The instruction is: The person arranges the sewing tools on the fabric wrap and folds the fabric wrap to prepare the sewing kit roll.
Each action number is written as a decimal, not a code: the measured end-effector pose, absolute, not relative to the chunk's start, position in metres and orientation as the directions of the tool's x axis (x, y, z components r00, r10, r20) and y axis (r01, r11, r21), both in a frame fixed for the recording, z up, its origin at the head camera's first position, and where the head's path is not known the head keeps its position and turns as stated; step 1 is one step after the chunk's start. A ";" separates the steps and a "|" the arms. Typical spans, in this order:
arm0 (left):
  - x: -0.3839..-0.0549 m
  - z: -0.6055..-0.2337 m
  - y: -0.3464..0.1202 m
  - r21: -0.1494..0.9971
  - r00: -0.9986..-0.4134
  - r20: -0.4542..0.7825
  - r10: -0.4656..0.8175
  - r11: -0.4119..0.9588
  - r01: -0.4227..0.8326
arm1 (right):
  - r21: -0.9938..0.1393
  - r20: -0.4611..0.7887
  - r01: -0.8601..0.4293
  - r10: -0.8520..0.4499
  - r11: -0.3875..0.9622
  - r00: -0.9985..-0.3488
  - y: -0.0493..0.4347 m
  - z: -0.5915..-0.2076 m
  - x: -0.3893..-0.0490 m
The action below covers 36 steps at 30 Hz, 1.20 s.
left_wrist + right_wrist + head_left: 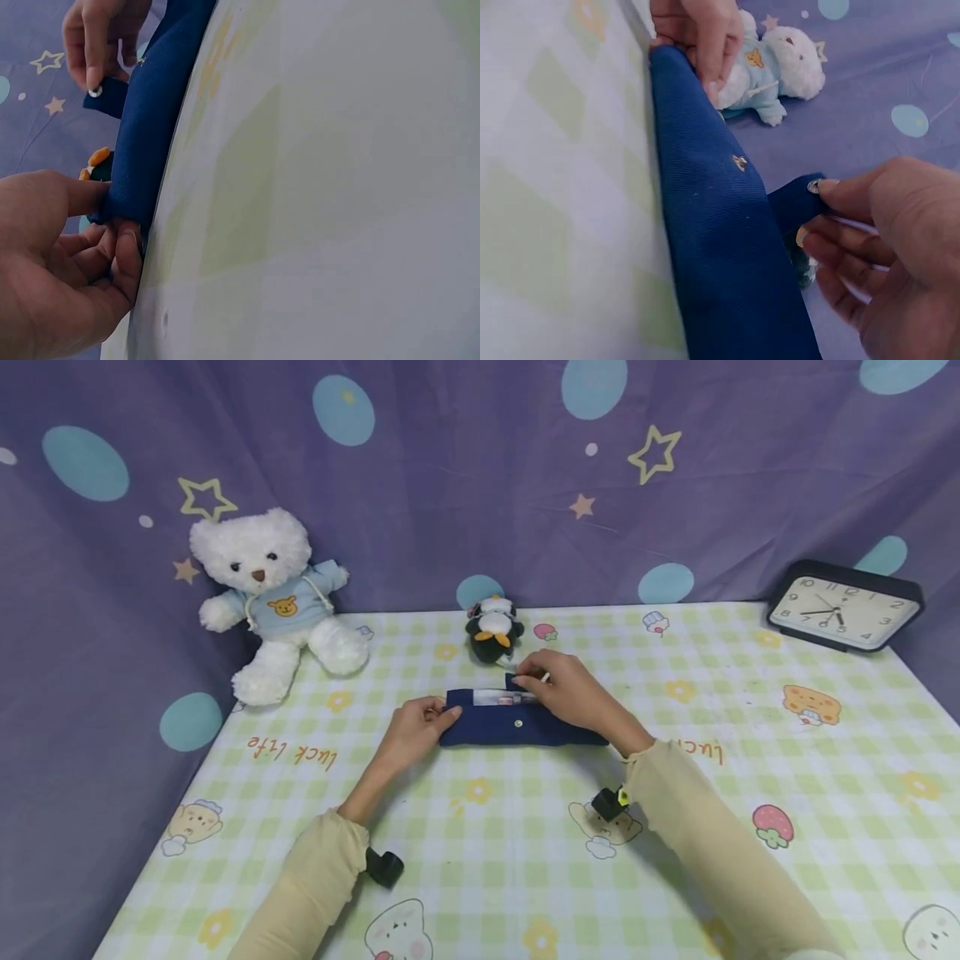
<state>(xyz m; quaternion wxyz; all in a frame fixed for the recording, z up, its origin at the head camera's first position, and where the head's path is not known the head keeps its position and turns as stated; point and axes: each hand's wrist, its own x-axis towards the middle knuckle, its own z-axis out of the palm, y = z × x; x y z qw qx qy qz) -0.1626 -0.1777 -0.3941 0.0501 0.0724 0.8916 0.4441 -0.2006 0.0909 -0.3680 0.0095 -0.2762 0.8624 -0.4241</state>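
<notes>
A navy fabric pouch (480, 727) lies on the table in front of me, with a metal snap (518, 723) on its near face. Through its opening along the far side, whitish and reddish contents (506, 698) show. My left hand (411, 729) pinches the pouch's left end between thumb and fingers. Above the pouch's far edge, my right hand (566, 689) pinches a short navy strap (795, 202) with a snap at its tip. In the right wrist view the thumb sits on that snap, and the strap stands out from the pouch.
A penguin plush (495, 631) sits just beyond the pouch. At the back left is a white teddy bear (277, 593) in a blue top, and at the back right a black-framed clock (843, 607). A patterned curtain (465, 485) hangs behind the checked tablecloth (480, 852).
</notes>
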 end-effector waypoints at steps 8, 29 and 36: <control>-0.163 -0.393 -0.177 0.800 -0.987 -0.017 0.159 0.595 0.082 | -0.561 0.433 -0.714 -0.587 0.419 -0.684 0.096 -0.378 -0.181; -0.164 -0.394 -0.176 0.789 -0.989 -0.040 0.139 0.612 0.055 | -0.256 0.602 -0.896 -0.665 0.364 -0.442 0.100 -0.401 -0.167; -0.165 -0.395 -0.178 0.786 -0.989 -0.042 0.140 0.616 0.054 | -0.155 0.572 -0.908 -0.714 0.388 -0.403 0.104 -0.400 -0.161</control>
